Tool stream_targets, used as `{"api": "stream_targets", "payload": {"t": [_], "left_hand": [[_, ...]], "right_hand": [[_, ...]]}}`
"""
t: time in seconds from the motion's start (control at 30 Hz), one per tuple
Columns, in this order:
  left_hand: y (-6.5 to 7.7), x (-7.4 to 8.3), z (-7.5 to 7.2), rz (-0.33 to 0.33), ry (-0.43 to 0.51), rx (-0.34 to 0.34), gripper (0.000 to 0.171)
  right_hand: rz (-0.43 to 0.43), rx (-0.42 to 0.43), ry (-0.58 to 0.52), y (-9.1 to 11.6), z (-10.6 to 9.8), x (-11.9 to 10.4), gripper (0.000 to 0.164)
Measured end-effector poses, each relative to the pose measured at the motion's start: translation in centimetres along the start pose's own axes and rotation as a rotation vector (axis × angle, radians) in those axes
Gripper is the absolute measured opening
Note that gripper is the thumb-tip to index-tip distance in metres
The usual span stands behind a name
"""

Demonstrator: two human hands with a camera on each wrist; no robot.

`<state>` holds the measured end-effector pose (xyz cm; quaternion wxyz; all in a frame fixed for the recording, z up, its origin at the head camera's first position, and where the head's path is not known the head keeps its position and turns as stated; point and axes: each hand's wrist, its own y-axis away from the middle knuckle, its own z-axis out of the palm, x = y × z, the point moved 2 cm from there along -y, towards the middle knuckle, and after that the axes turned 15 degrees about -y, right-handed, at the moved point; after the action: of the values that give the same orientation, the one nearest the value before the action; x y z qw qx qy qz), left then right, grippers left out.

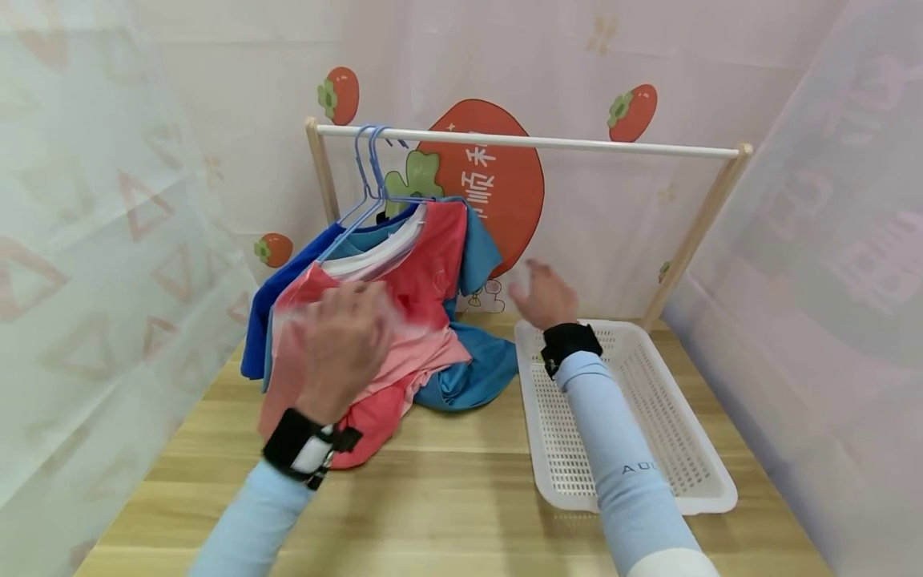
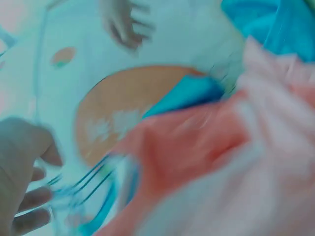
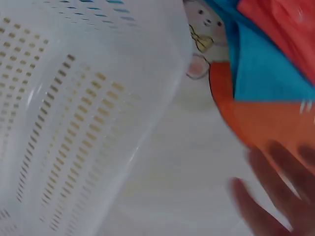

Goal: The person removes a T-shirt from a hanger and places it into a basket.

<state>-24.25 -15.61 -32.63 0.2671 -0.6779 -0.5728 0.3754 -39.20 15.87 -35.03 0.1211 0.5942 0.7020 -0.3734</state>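
Observation:
My left hand [image 1: 342, 344] is blurred in front of a red and pink T-shirt [image 1: 441, 256] on the rack. In the left wrist view its loosely bent fingers [image 2: 35, 199] hold nothing and overlap the blue hangers [image 2: 93, 179]. Beside the shirts, my right hand [image 1: 546, 298] is raised over the back left of a white plastic basket [image 1: 530, 417], its fingers spread and holding nothing. A teal T-shirt [image 1: 479, 373] and a dark blue one [image 1: 261, 328] hang behind the red and pink one. Their blue hangers hook over the rail at its left end.
The rack has a white rail [image 1: 577, 143] and wooden side posts [image 1: 695, 232]. It stands at the back of a wooden table [image 1: 433, 513]. Printed curtains [image 1: 800, 264] enclose the table at the back and both sides. The perforated basket is on the right.

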Motion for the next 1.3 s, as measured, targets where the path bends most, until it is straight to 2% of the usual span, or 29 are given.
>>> {"api": "stream_targets", "payload": {"t": [0.07, 0.13, 0.17, 0.2, 0.23, 0.3, 0.37, 0.43, 0.47, 0.6, 0.63, 0.73, 0.8, 0.87, 0.97, 1.13, 1.3], "left_hand": [[0.8, -2.2, -1.9, -0.109, -0.079, 0.098, 0.043], [1.3, -4.2, -3.2, -0.234, -0.132, 0.13, 0.042], [1.5, -5.0, -3.6, -0.291, -0.128, 0.132, 0.042], [1.7, -5.7, -3.8, -0.33, -0.127, 0.123, 0.041], [1.9, -6.3, -4.0, -0.352, -0.117, 0.104, 0.04], [2.3, -6.8, -4.1, -0.357, -0.113, 0.064, 0.038], [2.4, -6.8, -4.0, -0.34, -0.095, 0.028, 0.035], [2.4, -6.5, -3.8, -0.325, -0.064, 0.005, 0.032], [2.2, -6.2, -3.8, -0.319, -0.048, -0.001, 0.032], [1.4, -5.1, -3.7, -0.309, 0.004, -0.042, 0.03], [1.2, -4.9, -3.7, -0.309, 0.006, -0.064, 0.03], [0.1, -3.6, -3.3, -0.297, 0.047, -0.163, 0.032], [-0.6, -2.9, -3.0, -0.289, 0.081, -0.239, 0.034], [-1.2, -2.3, -2.7, -0.278, 0.124, -0.292, 0.034], [-1.6, -1.6, -2.4, -0.266, 0.169, -0.334, 0.037], [-1.1, -1.2, -2.2, -0.253, 0.218, -0.332, 0.038], [-1.1, -1.5, -3.3, -0.213, 0.265, -0.219, 0.038]], "right_hand": [[0.044, 0.382, -0.127, -0.5, -2.0, 0.9, 0.047], [0.098, 0.74, -0.255, -0.7, -4.4, 2.0, 0.038], [0.143, 0.879, -0.3, -0.9, -5.7, 2.6, 0.037], [0.205, 0.989, -0.333, -1.0, -7.0, 3.2, 0.038], [0.275, 1.063, -0.363, -1.1, -8.2, 3.8, 0.041], [0.414, 1.125, -0.416, -1.3, -10.7, 5.3, 0.053], [0.538, 1.082, -0.474, -1.6, -12.8, 6.9, 0.066], [0.613, 0.947, -0.545, -1.9, -14.7, 8.5, 0.074], [0.619, 0.868, -0.585, -2.1, -15.5, 9.2, 0.076], [0.626, 0.567, -0.799, -2.8, -17.5, 12.0, 0.053], [0.631, 0.519, -0.864, -3.0, -17.7, 12.6, 0.047], [0.658, 0.5, -1.063, -2.4, -18.6, 14.5, 0.037], [0.65, 0.56, -1.132, -2.0, -18.8, 15.4, 0.037], [0.626, 0.638, -1.139, -1.5, -18.8, 15.9, 0.036], [0.63, 0.667, -1.093, -0.7, -18.9, 16.2, 0.037], [0.669, 0.605, -1.088, 0.3, -18.8, 15.7, 0.039], [0.624, 0.588, -1.097, 0.2, -18.7, 14.8, 0.031]]}}
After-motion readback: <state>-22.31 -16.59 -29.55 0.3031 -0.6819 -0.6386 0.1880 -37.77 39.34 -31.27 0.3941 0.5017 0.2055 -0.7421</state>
